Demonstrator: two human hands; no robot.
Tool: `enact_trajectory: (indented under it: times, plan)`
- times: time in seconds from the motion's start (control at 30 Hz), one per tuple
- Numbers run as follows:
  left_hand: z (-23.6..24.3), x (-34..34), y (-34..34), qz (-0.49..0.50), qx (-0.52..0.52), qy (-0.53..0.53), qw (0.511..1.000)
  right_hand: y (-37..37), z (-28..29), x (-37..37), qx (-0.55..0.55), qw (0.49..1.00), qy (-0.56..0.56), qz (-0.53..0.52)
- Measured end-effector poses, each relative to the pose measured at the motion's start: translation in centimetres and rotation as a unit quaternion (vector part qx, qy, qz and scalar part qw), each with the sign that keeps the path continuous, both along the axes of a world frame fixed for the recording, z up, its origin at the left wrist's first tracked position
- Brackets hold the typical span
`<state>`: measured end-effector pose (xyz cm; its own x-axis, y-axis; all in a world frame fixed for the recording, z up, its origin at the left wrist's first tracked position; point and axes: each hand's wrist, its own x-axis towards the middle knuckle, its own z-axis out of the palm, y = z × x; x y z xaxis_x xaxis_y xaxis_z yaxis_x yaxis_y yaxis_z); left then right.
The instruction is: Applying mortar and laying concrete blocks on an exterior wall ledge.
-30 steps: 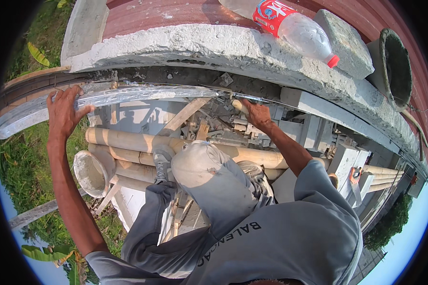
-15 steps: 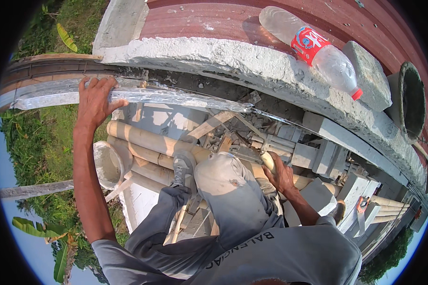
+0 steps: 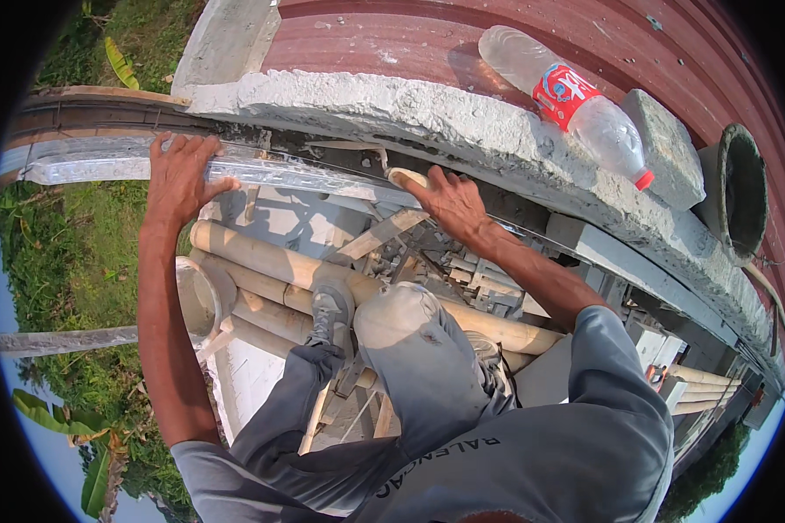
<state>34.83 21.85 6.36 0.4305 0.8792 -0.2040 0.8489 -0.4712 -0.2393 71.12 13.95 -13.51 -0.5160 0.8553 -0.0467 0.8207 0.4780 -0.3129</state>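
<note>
My left hand is closed over a long silvery metal bar, thumb on its near side and fingers across the top. The bar lies along the gap beside the rough concrete ledge. In my right hand is a trowel, gripped by its pale handle. Its thin neck bends away, and the narrow blade reaches left into the shadowed gap between bar and ledge. Much of the blade blends into the mortar there, so what it touches I cannot tell.
Beyond the ledge is red metal roofing. On the right are a plastic bottle, a concrete block and a dark bucket. Bamboo poles lie under my feet, beside a pale bucket. A drop with greenery borders the left.
My right hand has risen with the trowel from beside my knee to the gap behind the metal bar. The bar's left part has shifted slightly toward the ledge, with my left hand still on it.
</note>
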Motion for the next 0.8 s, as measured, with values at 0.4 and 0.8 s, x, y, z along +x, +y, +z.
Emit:
enact_trajectory:
  times: [0.4, 0.8]
  plan:
    - [-0.4, -0.1, 0.7, 0.006, -0.008, 0.037, 0.999, -4.2, -1.2, 6.1, -0.077, 0.993, -0.024, -0.089]
    - [0.1, -0.4, 0.2, 0.045, -0.023, 0.035, 0.998, -4.4, 2.4, 2.5, -0.034, 0.995, 0.089, -0.037]
